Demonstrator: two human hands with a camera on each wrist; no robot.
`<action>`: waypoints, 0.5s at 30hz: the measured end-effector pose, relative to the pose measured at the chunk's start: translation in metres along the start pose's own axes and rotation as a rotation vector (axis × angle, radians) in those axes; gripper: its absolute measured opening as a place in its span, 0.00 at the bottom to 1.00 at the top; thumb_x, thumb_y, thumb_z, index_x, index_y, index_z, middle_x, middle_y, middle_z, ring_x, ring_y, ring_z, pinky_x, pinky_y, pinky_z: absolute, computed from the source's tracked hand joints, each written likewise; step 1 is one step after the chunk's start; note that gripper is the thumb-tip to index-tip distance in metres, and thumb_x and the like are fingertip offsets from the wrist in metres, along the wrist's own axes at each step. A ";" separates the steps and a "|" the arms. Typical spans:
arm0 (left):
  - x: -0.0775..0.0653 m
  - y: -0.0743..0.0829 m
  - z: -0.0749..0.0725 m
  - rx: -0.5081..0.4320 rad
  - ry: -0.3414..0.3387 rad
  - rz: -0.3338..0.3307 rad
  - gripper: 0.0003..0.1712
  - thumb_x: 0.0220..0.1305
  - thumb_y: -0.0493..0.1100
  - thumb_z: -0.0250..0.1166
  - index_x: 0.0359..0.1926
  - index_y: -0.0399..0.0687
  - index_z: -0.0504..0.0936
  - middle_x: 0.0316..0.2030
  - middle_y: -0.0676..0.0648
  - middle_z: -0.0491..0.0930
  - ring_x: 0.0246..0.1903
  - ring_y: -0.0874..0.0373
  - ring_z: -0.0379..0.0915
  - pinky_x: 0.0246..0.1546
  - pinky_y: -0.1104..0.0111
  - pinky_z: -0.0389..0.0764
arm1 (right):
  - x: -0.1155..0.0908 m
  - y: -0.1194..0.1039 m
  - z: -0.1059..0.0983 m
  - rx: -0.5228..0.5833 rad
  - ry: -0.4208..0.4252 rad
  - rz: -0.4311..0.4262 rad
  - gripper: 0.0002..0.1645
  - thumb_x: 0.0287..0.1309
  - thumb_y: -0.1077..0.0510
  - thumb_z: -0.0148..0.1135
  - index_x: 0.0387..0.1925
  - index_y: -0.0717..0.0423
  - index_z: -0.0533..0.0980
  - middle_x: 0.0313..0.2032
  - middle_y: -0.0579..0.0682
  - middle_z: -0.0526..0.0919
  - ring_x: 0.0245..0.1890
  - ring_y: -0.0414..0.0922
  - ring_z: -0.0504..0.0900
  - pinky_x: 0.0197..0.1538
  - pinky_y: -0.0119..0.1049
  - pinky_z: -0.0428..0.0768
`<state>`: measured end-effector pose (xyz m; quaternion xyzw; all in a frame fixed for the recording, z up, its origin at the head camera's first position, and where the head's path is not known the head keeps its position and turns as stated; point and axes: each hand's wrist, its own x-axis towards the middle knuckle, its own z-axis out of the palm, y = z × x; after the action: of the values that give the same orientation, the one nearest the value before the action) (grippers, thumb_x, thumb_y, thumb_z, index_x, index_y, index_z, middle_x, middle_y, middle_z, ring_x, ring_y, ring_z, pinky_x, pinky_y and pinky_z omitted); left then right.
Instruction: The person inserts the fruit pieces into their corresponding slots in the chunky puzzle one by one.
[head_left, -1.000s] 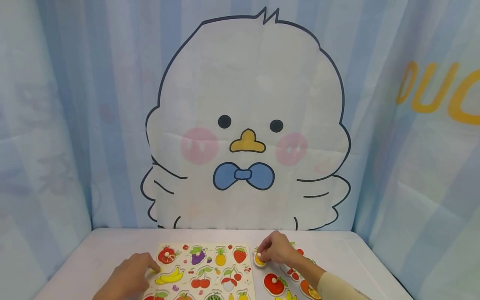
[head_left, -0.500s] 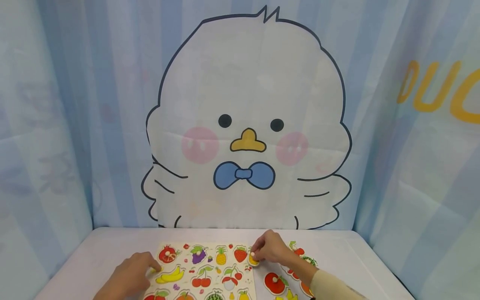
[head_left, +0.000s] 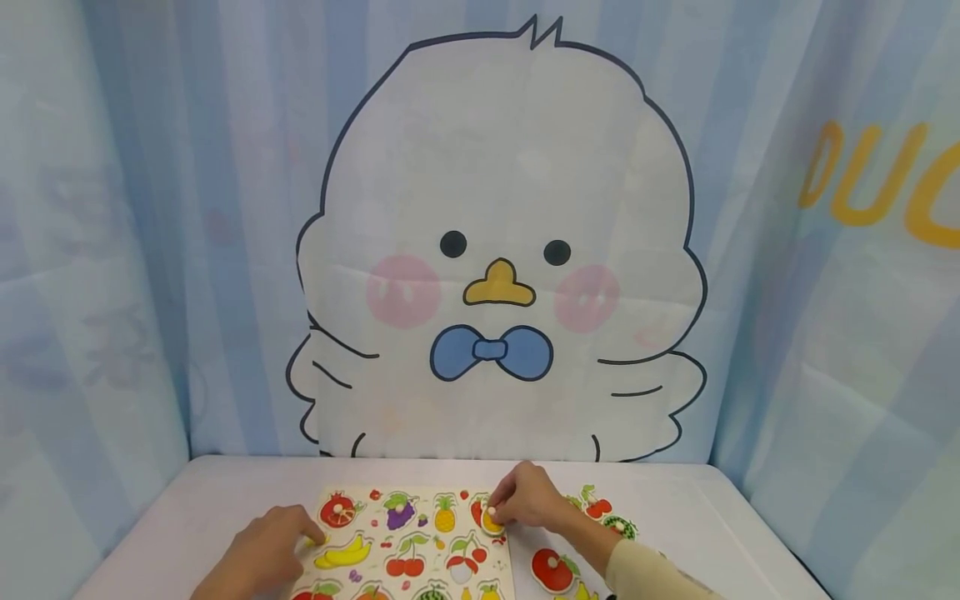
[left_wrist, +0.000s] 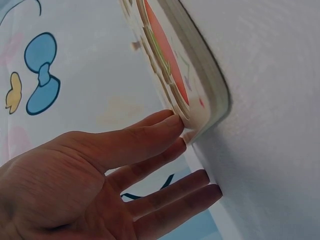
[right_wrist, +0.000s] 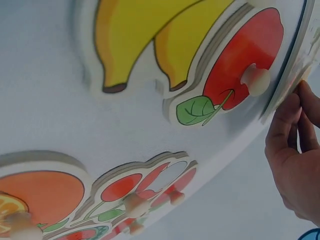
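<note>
On the table lies a cream fruit puzzle board (head_left: 378, 573) with printed fruit pictures. My left hand (head_left: 262, 546) is at its left edge, the index finger reaching onto it. In the left wrist view, the thumb and extended fingers of that hand touch the board's corner edge. My right hand (head_left: 528, 500) pinches the knob of a yellow fruit puzzle piece (head_left: 492, 527) over the board's upper right part. This piece overlaps the strawberry picture (head_left: 476, 510) in the head view. In the right wrist view, the right fingertips are at the far right, by the board's edge.
Right of the board lie loose knobbed pieces: a red fruit (head_left: 552, 571), bananas (right_wrist: 170, 40), an orange (right_wrist: 45, 192), cherries (head_left: 597, 507) and a watermelon (head_left: 619, 527). A curtain with a cartoon duck (head_left: 495, 183) hangs behind the table.
My right hand has moved left with the yellow fruit puzzle piece, from the table beside the board to over its upper right part. The left hand has stayed at the board's left edge.
</note>
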<state>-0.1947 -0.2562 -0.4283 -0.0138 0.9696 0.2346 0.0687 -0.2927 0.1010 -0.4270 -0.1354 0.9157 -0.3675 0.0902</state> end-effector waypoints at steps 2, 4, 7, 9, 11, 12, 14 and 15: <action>0.001 0.000 0.000 0.001 -0.001 -0.009 0.19 0.44 0.33 0.73 0.39 0.50 0.82 0.41 0.49 0.79 0.37 0.52 0.69 0.49 0.45 0.74 | 0.002 -0.002 0.002 0.002 0.001 0.003 0.07 0.43 0.62 0.75 0.25 0.50 0.83 0.24 0.46 0.81 0.25 0.43 0.78 0.30 0.35 0.79; 0.001 0.000 0.000 0.002 -0.001 -0.012 0.19 0.44 0.32 0.73 0.40 0.49 0.82 0.41 0.49 0.79 0.37 0.52 0.69 0.49 0.45 0.74 | 0.004 -0.004 0.005 0.001 0.005 -0.003 0.07 0.42 0.62 0.75 0.25 0.50 0.83 0.23 0.46 0.81 0.24 0.43 0.78 0.29 0.35 0.80; 0.001 0.000 0.001 -0.003 0.000 -0.019 0.19 0.44 0.32 0.73 0.40 0.49 0.82 0.41 0.49 0.79 0.37 0.52 0.69 0.49 0.44 0.74 | 0.006 -0.008 0.008 0.006 0.009 -0.012 0.08 0.42 0.63 0.76 0.24 0.51 0.82 0.23 0.46 0.81 0.24 0.43 0.78 0.29 0.35 0.80; 0.001 0.000 0.001 -0.009 0.001 -0.019 0.19 0.44 0.32 0.73 0.39 0.50 0.82 0.41 0.49 0.79 0.38 0.52 0.69 0.50 0.44 0.73 | 0.007 -0.011 0.010 0.008 0.005 -0.017 0.08 0.41 0.63 0.76 0.24 0.51 0.82 0.23 0.46 0.81 0.24 0.43 0.78 0.29 0.35 0.80; 0.001 0.000 0.001 -0.014 0.001 -0.018 0.19 0.44 0.32 0.73 0.39 0.50 0.82 0.41 0.49 0.79 0.38 0.52 0.69 0.50 0.44 0.73 | 0.008 -0.014 0.012 0.012 -0.002 -0.017 0.08 0.41 0.63 0.76 0.24 0.51 0.83 0.23 0.46 0.81 0.24 0.43 0.78 0.29 0.35 0.80; 0.001 -0.001 0.001 -0.013 0.001 -0.008 0.19 0.44 0.31 0.73 0.39 0.49 0.82 0.41 0.49 0.78 0.38 0.52 0.70 0.50 0.44 0.73 | 0.008 -0.015 0.013 0.012 -0.006 -0.019 0.08 0.41 0.63 0.76 0.24 0.51 0.83 0.23 0.46 0.81 0.24 0.43 0.78 0.29 0.35 0.80; 0.000 -0.001 0.000 -0.009 0.006 0.012 0.19 0.43 0.31 0.72 0.39 0.49 0.82 0.41 0.50 0.78 0.39 0.52 0.70 0.50 0.44 0.73 | 0.009 -0.018 0.015 0.017 -0.015 -0.023 0.07 0.41 0.62 0.76 0.24 0.51 0.83 0.22 0.46 0.82 0.24 0.42 0.79 0.29 0.34 0.80; -0.001 -0.001 0.000 -0.008 0.008 0.019 0.19 0.43 0.31 0.72 0.39 0.49 0.82 0.41 0.50 0.78 0.39 0.52 0.70 0.50 0.44 0.73 | 0.009 -0.019 0.016 0.019 -0.018 -0.029 0.07 0.42 0.62 0.76 0.24 0.51 0.83 0.22 0.45 0.82 0.23 0.42 0.79 0.29 0.34 0.81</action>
<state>-0.1936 -0.2570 -0.4283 -0.0058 0.9690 0.2390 0.0628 -0.2936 0.0745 -0.4259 -0.1509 0.9093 -0.3761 0.0943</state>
